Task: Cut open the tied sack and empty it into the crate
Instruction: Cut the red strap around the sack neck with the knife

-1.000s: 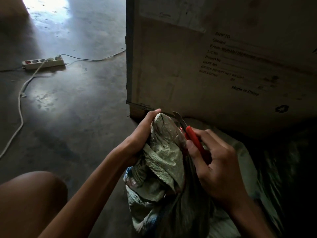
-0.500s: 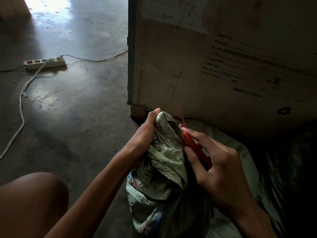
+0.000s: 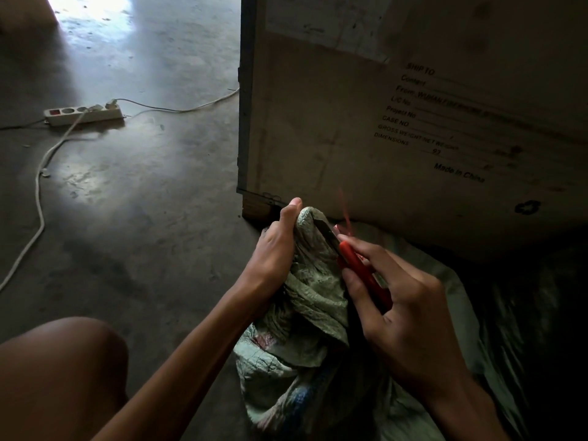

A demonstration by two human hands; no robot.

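Note:
A crumpled pale green woven sack (image 3: 311, 300) stands on the floor in front of me, its gathered top bunched upward. My left hand (image 3: 275, 249) grips that bunched neck from the left, thumb up. My right hand (image 3: 401, 310) holds a red utility knife (image 3: 359, 268), its metal blade lying against the top of the sack's neck. A thin red string (image 3: 345, 214) sticks up by the blade tip. A large wooden crate (image 3: 381, 122) with printed shipping text stands right behind the sack.
A white power strip (image 3: 84, 114) with white cables lies on the concrete floor at the left. My bare knee (image 3: 60, 370) is at the lower left. More pale sacking (image 3: 458, 300) and a dark heap lie to the right of the sack.
The knife has slid down and left, so its blade now lies against the sack's neck instead of poking above it. A red string end now shows by the blade. My left hand stays put.

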